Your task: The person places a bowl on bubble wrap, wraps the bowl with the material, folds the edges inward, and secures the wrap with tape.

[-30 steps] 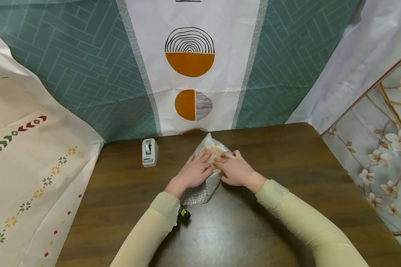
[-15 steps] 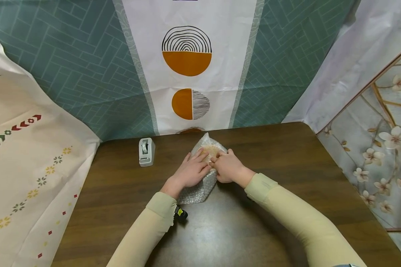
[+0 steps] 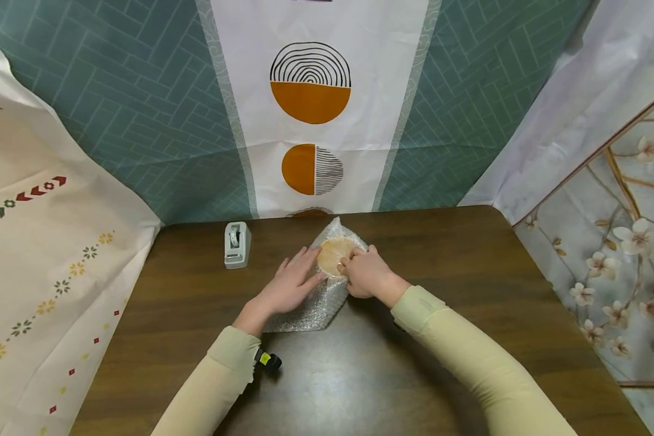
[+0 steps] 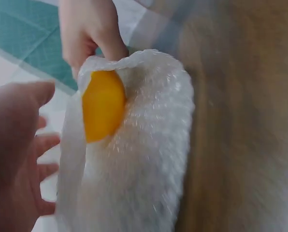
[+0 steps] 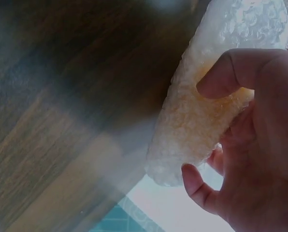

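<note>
Bubble wrap [image 3: 300, 316] on the brown desk [image 3: 469, 260] shows more of its round yellow object [image 3: 331, 257] than half a second ago, the left hand [image 3: 289, 287] having drawn back leftward. That hand's fingers are extended; whether they touch the wrap, I cannot tell from here. The right hand [image 3: 369, 275], fingers curled, pinches the wrap's right side over the yellow object, some fingertips hidden. Plastic veils part of the object. The wrap's long axis slants from near left to a peaked corner pointing away from the person.
</note>
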Demonstrator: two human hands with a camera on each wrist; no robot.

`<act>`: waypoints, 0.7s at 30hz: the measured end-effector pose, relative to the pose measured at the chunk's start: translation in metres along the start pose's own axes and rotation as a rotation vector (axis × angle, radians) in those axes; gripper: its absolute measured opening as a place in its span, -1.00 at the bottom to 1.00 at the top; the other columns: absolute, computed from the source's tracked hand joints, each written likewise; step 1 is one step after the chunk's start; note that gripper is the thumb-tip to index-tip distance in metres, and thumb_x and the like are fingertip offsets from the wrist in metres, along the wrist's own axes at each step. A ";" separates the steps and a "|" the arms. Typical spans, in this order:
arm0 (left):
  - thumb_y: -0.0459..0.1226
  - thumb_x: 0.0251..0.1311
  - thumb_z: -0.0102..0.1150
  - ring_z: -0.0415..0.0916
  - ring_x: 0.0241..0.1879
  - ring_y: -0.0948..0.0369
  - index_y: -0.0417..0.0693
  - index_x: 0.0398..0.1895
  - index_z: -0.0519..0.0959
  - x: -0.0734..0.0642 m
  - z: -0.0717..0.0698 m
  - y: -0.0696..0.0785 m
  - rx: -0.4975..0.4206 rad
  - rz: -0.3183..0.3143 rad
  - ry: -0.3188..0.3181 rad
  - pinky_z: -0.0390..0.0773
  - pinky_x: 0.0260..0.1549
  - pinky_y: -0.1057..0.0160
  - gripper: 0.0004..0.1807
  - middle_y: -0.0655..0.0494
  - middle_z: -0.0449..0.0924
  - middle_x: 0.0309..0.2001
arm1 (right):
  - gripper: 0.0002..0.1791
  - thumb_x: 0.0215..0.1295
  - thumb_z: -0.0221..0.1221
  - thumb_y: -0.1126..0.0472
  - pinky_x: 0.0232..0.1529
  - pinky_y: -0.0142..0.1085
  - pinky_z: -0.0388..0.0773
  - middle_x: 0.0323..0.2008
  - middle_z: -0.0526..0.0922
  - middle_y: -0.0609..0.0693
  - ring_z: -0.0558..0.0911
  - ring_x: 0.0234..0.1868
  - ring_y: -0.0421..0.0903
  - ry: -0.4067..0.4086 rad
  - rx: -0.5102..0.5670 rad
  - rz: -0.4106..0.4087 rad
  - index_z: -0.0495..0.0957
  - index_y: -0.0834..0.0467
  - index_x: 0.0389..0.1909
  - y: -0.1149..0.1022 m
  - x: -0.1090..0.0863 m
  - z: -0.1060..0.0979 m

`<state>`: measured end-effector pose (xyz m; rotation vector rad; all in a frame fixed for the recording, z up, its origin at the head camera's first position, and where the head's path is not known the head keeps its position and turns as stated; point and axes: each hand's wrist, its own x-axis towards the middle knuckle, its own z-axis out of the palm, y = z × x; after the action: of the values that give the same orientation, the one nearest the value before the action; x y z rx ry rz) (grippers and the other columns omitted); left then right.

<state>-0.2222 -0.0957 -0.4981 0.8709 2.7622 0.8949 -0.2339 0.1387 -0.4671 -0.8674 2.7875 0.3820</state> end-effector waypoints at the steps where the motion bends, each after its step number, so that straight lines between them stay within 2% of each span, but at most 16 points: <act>1: 0.03 0.68 -0.06 -0.07 0.68 -0.11 -0.11 0.76 0.00 -0.006 -0.002 -0.004 -0.037 -0.031 0.026 -0.02 0.54 -0.35 -0.21 -0.10 0.03 0.71 | -0.41 0.51 0.20 -0.02 0.20 0.15 0.38 0.49 0.51 -0.10 0.45 0.39 -0.03 0.006 -0.002 0.002 0.52 -0.05 0.52 -0.001 0.000 0.000; 4: 0.01 0.69 -0.07 0.04 0.64 -0.18 -0.17 0.76 -0.07 -0.022 -0.001 -0.025 -0.147 -0.099 0.098 0.13 0.53 -0.27 -0.19 -0.24 0.04 0.68 | -0.43 0.52 0.20 0.00 0.16 0.16 0.38 0.46 0.54 -0.10 0.46 0.36 -0.02 0.015 -0.003 0.004 0.54 -0.04 0.51 -0.003 0.000 0.001; 6: 0.05 0.69 -0.10 0.27 0.53 -0.15 -0.20 0.75 -0.05 -0.030 0.006 -0.049 -0.173 -0.108 0.157 0.32 0.44 -0.18 -0.19 -0.30 0.25 0.58 | -0.44 0.53 0.20 0.01 0.15 0.16 0.38 0.43 0.55 -0.09 0.46 0.34 -0.01 0.019 -0.004 0.003 0.54 -0.02 0.50 -0.004 -0.001 0.001; 9: -0.02 0.70 -0.10 0.51 0.22 -0.12 -0.31 0.71 0.03 -0.045 0.002 -0.054 -0.181 -0.188 0.179 0.48 0.23 -0.14 -0.24 -0.30 0.53 0.24 | -0.46 0.54 0.18 0.03 0.13 0.16 0.38 0.39 0.58 -0.08 0.46 0.33 -0.02 0.024 -0.002 0.003 0.55 -0.02 0.49 -0.004 -0.001 0.001; 11: -0.03 0.70 -0.09 0.57 -0.01 -0.02 -0.34 0.68 0.09 -0.056 0.000 -0.056 -0.174 -0.239 0.170 0.54 0.04 -0.10 -0.26 -0.16 0.62 0.00 | -0.47 0.55 0.17 0.04 0.13 0.16 0.37 0.37 0.58 -0.08 0.46 0.33 -0.02 0.024 0.000 0.002 0.55 -0.01 0.49 -0.004 -0.001 0.002; 13: -0.03 0.68 -0.06 0.58 -0.13 0.03 -0.35 0.66 0.13 -0.065 -0.005 -0.052 -0.199 -0.305 0.116 0.57 -0.07 -0.08 -0.25 -0.07 0.64 -0.12 | -0.48 0.57 0.14 0.05 0.13 0.16 0.37 0.36 0.58 -0.08 0.46 0.32 -0.02 0.021 0.003 0.003 0.55 -0.02 0.49 -0.004 0.000 0.003; 16: 0.14 0.61 0.01 0.55 -0.33 0.18 -0.26 0.67 0.16 -0.074 0.012 -0.084 -0.213 -0.297 0.074 0.54 -0.33 0.09 -0.15 0.11 0.62 -0.26 | -0.48 0.57 0.12 0.07 0.13 0.15 0.37 0.33 0.59 -0.09 0.46 0.32 -0.03 0.021 0.002 0.007 0.55 -0.02 0.49 -0.003 0.000 0.004; 17: 0.13 0.58 0.08 0.54 -0.35 0.19 -0.22 0.67 0.16 -0.077 0.014 -0.088 -0.219 -0.307 0.057 0.54 -0.36 0.11 -0.15 0.12 0.61 -0.28 | -0.48 0.57 0.12 0.07 0.13 0.15 0.37 0.33 0.59 -0.09 0.46 0.32 -0.03 0.021 0.000 0.007 0.55 -0.02 0.49 -0.003 0.000 0.004; 19: 0.07 0.53 0.18 0.49 -0.44 0.23 -0.17 0.67 0.19 -0.080 0.026 -0.106 -0.192 -0.285 0.055 0.48 -0.45 0.18 -0.16 0.19 0.57 -0.36 | -0.48 0.58 0.11 0.08 0.13 0.15 0.37 0.33 0.59 -0.09 0.46 0.32 -0.03 0.024 -0.003 0.005 0.54 -0.02 0.49 -0.004 0.000 0.004; 21: -0.06 0.47 0.26 0.49 -0.47 0.24 -0.14 0.66 0.22 -0.083 0.028 -0.110 -0.167 -0.278 0.059 0.49 -0.45 0.19 -0.19 0.22 0.57 -0.40 | -0.48 0.58 0.10 0.08 0.14 0.16 0.37 0.36 0.58 -0.08 0.45 0.33 -0.02 0.023 -0.001 0.003 0.54 -0.02 0.50 -0.004 0.000 0.003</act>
<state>-0.1996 -0.2004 -0.5892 0.4278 2.7150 1.0906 -0.2312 0.1363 -0.4705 -0.8726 2.8103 0.3762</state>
